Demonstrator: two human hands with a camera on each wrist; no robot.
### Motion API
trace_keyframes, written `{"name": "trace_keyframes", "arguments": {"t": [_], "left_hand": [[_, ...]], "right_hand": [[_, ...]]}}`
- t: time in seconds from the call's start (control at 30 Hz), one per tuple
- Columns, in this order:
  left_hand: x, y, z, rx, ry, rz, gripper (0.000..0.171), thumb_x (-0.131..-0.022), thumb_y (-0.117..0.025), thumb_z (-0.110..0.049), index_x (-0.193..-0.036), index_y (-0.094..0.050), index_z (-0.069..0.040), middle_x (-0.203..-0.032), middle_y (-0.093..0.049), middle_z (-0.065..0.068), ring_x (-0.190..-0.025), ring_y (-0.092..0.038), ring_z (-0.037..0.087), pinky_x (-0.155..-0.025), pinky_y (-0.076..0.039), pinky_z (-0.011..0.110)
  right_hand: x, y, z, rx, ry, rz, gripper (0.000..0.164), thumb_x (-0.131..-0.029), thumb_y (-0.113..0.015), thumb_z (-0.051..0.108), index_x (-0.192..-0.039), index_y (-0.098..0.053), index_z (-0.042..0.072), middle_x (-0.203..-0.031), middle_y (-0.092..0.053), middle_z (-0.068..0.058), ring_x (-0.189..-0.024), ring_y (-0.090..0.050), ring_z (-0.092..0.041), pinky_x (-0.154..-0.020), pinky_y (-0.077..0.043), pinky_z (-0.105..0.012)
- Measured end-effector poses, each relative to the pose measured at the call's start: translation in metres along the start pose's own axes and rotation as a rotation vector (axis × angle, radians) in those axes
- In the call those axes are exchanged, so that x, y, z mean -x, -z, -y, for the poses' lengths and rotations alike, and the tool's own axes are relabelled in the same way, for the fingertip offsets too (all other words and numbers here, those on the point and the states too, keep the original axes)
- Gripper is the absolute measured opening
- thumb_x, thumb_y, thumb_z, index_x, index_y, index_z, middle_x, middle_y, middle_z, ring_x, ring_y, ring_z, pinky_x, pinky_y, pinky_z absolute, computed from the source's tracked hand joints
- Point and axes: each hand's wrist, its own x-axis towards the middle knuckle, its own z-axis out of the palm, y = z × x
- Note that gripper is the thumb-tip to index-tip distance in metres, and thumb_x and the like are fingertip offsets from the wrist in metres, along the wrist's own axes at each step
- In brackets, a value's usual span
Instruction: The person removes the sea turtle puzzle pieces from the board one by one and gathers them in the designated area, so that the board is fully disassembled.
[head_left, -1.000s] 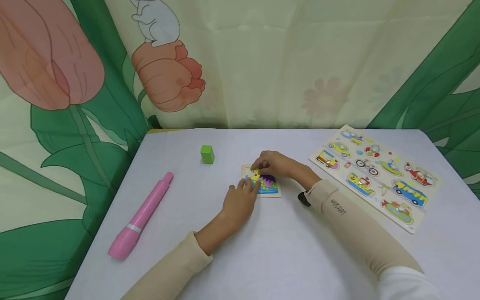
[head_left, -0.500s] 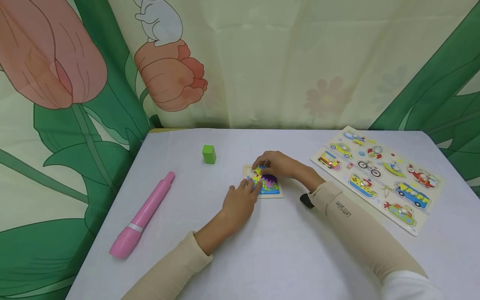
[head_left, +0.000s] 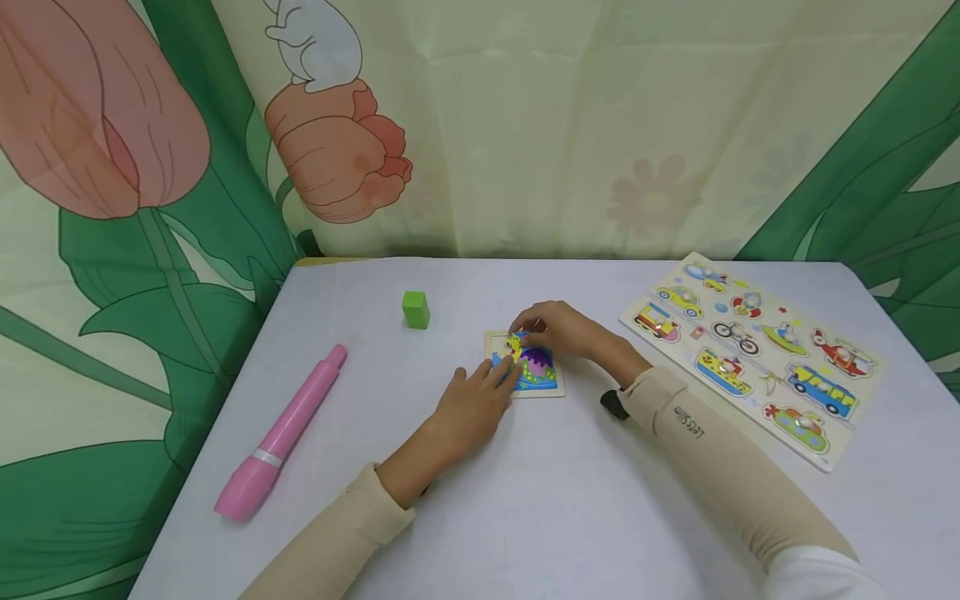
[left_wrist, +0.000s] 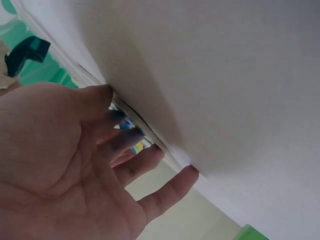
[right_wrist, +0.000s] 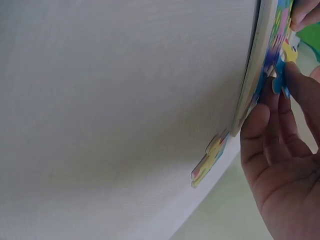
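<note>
A small jigsaw puzzle in a wooden frame (head_left: 489, 343) lies mid-table, with a purple, blue and yellow picture. My right hand (head_left: 564, 328) is over its upper right part. In the right wrist view, its thumb and fingers pinch a blue puzzle piece (right_wrist: 279, 77) at the puzzle's surface. From the lower left, my left hand (head_left: 471, 410) reaches in with loosely extended fingertips on the puzzle. The left wrist view shows those fingers (left_wrist: 172, 190) along the frame's edge. A loose yellow puzzle piece (right_wrist: 210, 159) lies beyond the frame, hidden in the head view.
At the left lies a pink microphone-shaped stick (head_left: 285, 433). A green block (head_left: 416, 310) stands behind the puzzle to the left. A large vehicle peg puzzle board (head_left: 757, 358) occupies the right side, beside my right forearm. A printed curtain (head_left: 525, 125) hangs behind the table.
My left hand has shifted slightly toward the lower left, its fingers drawn back a little over the puzzle. My right hand stays at the upper right part, moving only slightly.
</note>
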Motion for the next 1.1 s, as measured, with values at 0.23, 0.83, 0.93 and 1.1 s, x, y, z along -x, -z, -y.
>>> {"name": "trace_keyframes", "arguments": {"t": [0.23, 0.83, 0.93, 1.1], "left_hand": [[0.001, 0.001, -0.001, -0.011, -0.011, -0.009, 0.051, -0.111, -0.047, -0.031, -0.16, -0.039, -0.019, -0.162, -0.039, 0.006, -0.142, -0.046, 0.028, -0.101, -0.048, 0.049], [0.0, 0.005, -0.003, 0.041, 0.018, 0.107, 0.057, -0.111, -0.047, -0.025, -0.164, -0.029, -0.021, -0.167, -0.028, 0.005, -0.149, -0.036, 0.028, -0.109, -0.042, 0.052], [0.0, 0.006, -0.003, 0.053, 0.022, 0.1, 0.055, -0.111, -0.046, -0.025, -0.164, -0.03, -0.021, -0.167, -0.03, 0.005, -0.148, -0.037, 0.028, -0.109, -0.042, 0.052], [0.001, 0.006, -0.002, 0.07, 0.019, 0.072, 0.052, -0.112, -0.044, -0.027, -0.162, -0.034, -0.02, -0.165, -0.034, 0.006, -0.147, -0.039, 0.028, -0.108, -0.043, 0.052]], "right_hand": [[0.001, 0.002, -0.002, -0.018, -0.004, -0.016, 0.021, -0.098, -0.07, 0.007, -0.118, -0.077, 0.01, -0.112, -0.072, -0.005, -0.094, -0.062, -0.023, -0.085, -0.05, -0.04], [0.021, 0.032, -0.014, -0.176, -0.182, -0.145, 0.023, -0.099, -0.069, 0.009, -0.122, -0.073, 0.003, -0.106, -0.073, -0.012, -0.091, -0.066, -0.026, -0.072, -0.054, -0.035], [0.034, 0.045, -0.024, -0.166, -0.256, -0.146, 0.021, -0.1, -0.068, 0.01, -0.119, -0.074, 0.004, -0.11, -0.072, -0.012, -0.093, -0.065, -0.026, -0.079, -0.055, -0.037], [0.054, 0.062, -0.038, -0.13, -0.351, -0.079, 0.021, -0.1, -0.066, 0.01, -0.118, -0.075, 0.004, -0.115, -0.071, -0.014, -0.092, -0.063, -0.025, -0.078, -0.055, -0.036]]}}
